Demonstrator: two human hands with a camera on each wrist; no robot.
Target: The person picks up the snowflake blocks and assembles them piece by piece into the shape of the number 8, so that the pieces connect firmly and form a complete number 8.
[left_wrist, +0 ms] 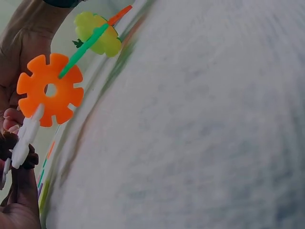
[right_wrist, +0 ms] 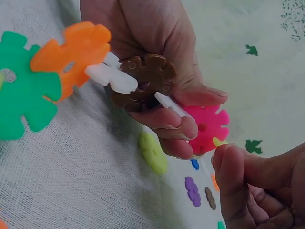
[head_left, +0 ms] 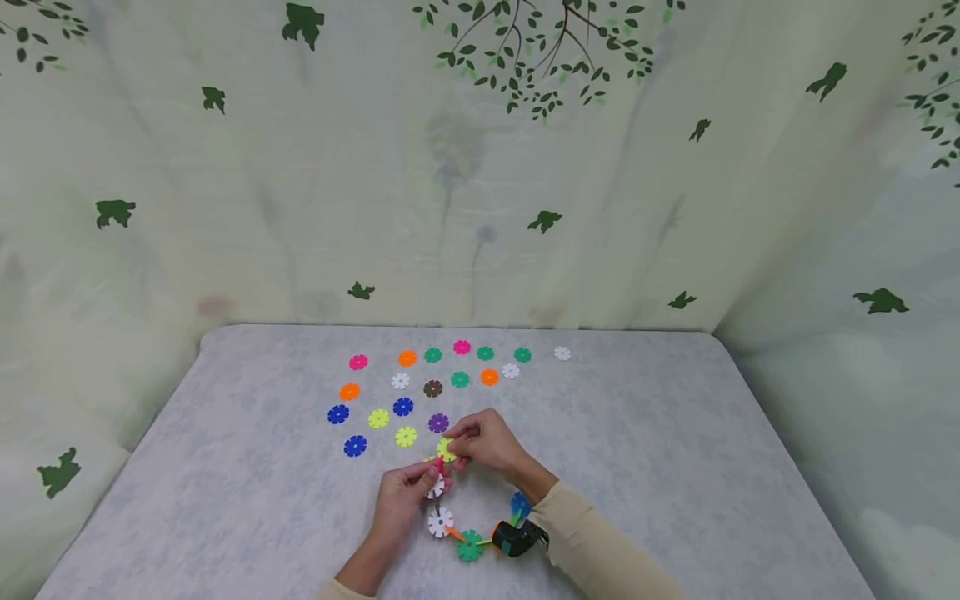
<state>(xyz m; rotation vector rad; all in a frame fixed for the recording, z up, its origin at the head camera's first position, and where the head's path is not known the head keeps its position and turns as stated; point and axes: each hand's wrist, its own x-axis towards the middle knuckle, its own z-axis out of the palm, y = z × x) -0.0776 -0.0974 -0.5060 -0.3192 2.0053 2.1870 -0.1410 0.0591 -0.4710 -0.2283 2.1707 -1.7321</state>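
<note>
My left hand (head_left: pixel 401 504) grips the end of a chain of notched plastic snowflake discs, its thumb and fingers on a pink disc (right_wrist: pixel 214 121). Opposite it, my right hand (head_left: pixel 491 442) pinches a yellow disc (head_left: pixel 446 449); the yellow edge meets the pink rim in the right wrist view, with most of it hidden by fingers. From the pink piece the chain runs on through a white disc, a brown disc (right_wrist: pixel 147 78), another white disc (head_left: pixel 440 522), an orange disc (left_wrist: pixel 50 90) and a green disc (head_left: pixel 470 546), curving round to a blue disc (head_left: pixel 521 504) beside my right forearm.
Loose discs lie in rough rows beyond my hands, among them a purple disc (head_left: pixel 438 423), a brown disc (head_left: pixel 432 388) and several blue, green, orange, pink and white ones. A grey cloth covers the table (head_left: pixel 675 467). A leaf-printed curtain (head_left: pixel 375 183) hangs behind it.
</note>
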